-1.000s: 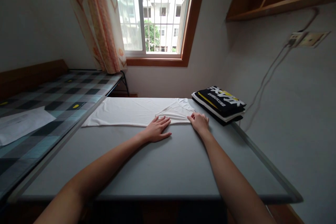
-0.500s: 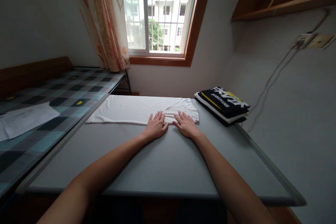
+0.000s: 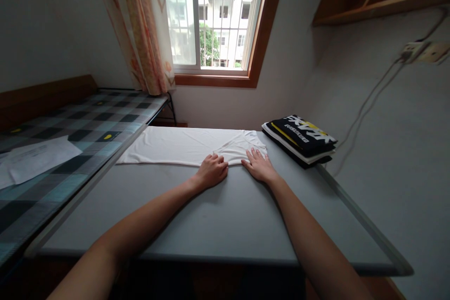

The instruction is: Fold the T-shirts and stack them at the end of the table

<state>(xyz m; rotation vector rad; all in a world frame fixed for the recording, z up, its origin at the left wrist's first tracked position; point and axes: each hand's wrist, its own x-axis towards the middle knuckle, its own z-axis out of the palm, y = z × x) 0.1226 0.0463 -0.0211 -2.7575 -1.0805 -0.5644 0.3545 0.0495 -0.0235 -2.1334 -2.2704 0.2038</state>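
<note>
A white T-shirt (image 3: 172, 144), folded into a long strip, lies across the far part of the grey table (image 3: 197, 215). Its collar end points right, and a few creases run over that part. My left hand (image 3: 213, 170) is at the shirt's near edge, fingers curled down and closed on the cloth; the fingertips are hidden. To its right, my right hand (image 3: 259, 165) rests palm down on the shirt's collar end with its fingers spread.
A stack of folded dark and white clothes (image 3: 299, 143) sits at the table's right back. To the left is a bed with a checked mattress (image 3: 84, 126) and a sheet of paper (image 3: 38, 159). Cables (image 3: 372, 89) hang from a wall socket on the right.
My left hand has gone from flat and spread to curled at the shirt's near edge. My right hand has slid a little to the right, still flat.
</note>
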